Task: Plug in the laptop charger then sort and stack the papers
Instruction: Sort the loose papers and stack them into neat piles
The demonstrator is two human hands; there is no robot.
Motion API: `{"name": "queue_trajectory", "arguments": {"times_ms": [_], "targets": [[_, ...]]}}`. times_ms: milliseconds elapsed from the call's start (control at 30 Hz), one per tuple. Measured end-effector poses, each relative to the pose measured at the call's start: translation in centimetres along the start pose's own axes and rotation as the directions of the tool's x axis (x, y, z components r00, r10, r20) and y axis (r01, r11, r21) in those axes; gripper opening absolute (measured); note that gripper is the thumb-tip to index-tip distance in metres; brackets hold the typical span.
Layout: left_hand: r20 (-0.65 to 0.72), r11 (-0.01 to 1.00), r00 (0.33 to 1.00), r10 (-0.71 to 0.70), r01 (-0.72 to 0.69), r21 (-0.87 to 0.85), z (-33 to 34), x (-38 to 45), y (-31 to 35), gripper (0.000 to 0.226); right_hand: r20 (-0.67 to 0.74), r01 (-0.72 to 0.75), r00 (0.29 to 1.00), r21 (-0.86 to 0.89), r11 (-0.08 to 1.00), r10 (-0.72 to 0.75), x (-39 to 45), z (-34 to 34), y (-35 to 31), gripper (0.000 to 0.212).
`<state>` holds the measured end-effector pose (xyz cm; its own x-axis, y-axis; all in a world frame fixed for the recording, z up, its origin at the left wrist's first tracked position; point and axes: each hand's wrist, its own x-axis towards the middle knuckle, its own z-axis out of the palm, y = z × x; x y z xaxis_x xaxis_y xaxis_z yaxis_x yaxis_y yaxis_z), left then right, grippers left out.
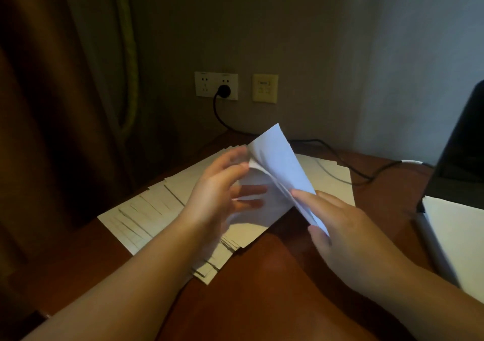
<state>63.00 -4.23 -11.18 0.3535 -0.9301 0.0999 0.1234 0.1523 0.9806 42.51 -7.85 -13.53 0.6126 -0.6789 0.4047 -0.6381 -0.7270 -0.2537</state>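
A reddish-brown wooden table (262, 288) fills the lower half of the view, its far edge meeting a dim wall and its left edge running beside a dark brown curtain (47, 104); bare wood lies open in the near centre between the two forearms. Spread across the table's left and middle is a fanned, uneven spread of papers (146, 209), its near corner close to the left forearm and its right edge stopping short of a second, squared white stack (455, 236) at the right margin. Behind that stack stands the dark laptop (463, 152), cut by the frame's right edge. A black charger cable (340, 157) runs from a black plug (224, 90) seated in the right half of the white wall socket (216, 86), down the wall and across the table's far edge towards the laptop; a yellowish wall plate (265, 88) sits just beside the socket. Above the spread, a few lifted sheets (277, 162) stand tilted, upper corner pointing at the wall. The left hand (222, 191), blurred, curls its fingers round the sheets' left edge; the right hand (337, 222) pinches their lower right corner between thumb and fingers.
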Motion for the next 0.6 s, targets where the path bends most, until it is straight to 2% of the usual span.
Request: {"name": "queue_trajectory", "arguments": {"times_ms": [33,67,100,133,200,267,300,367,533,600], "targets": [[-0.047,0.968,0.995,0.091,-0.077,0.24,-0.5,0.4,-0.1,0.039,-0.044,-0.005,0.999,0.006,1.0,0.005,0.0,0.0,0.2,0.062],[-0.09,0.851,0.98,0.177,-0.107,0.514,-1.3,0.9,-0.5,0.048,-0.093,-0.011,0.996,0.012,1.0,0.012,0.0,0.0,0.3,0.063],[-0.099,0.67,0.969,0.226,-0.081,0.738,-2.0,1.3,-0.7,0.055,-0.128,-0.028,0.991,0.014,0.999,0.03,0.0,-0.1,0.3,0.063],[-0.099,0.504,0.971,0.216,-0.024,0.863,-2.6,1.7,-1.0,0.059,-0.145,-0.046,0.988,0.017,0.999,0.048,0.0,-0.2,0.2,0.063],[-0.113,0.254,0.987,0.113,0.081,0.964,-3.4,2.2,-1.6,0.065,-0.144,-0.064,0.987,0.032,0.997,0.068,-0.1,-0.5,0.1,0.062],[-0.123,0.077,0.992,0.033,0.121,0.99,-3.6,2.4,-2.1,0.07,-0.104,-0.09,0.99,0.047,0.995,0.094,-0.2,-0.7,0.0,0.062],[-0.122,0.038,0.992,0.019,0.121,0.992,-3.5,2.4,-2.2,0.071,-0.098,-0.095,0.99,0.056,0.994,0.1,-0.3,-0.8,0.0,0.062],[-0.112,0.022,0.994,0.0,0.112,0.993,-3.3,2.5,-2.3,0.073,-0.108,-0.091,0.989,0.077,0.993,0.099,-0.3,-0.8,-0.1,0.064],[-0.06,-0.126,0.998,0.013,0.062,0.99,-2.5,1.9,-2.0,0.076,-0.125,-0.034,0.991,0.079,0.996,0.044,-0.2,-0.8,0.0,0.087],[-0.03,-0.107,0.999,0.032,0.033,0.994,-2.1,1.6,-2.0,0.074,-0.095,0.032,0.995,0.034,0.999,-0.029,-0.1,-0.5,0.3,0.088]]}}
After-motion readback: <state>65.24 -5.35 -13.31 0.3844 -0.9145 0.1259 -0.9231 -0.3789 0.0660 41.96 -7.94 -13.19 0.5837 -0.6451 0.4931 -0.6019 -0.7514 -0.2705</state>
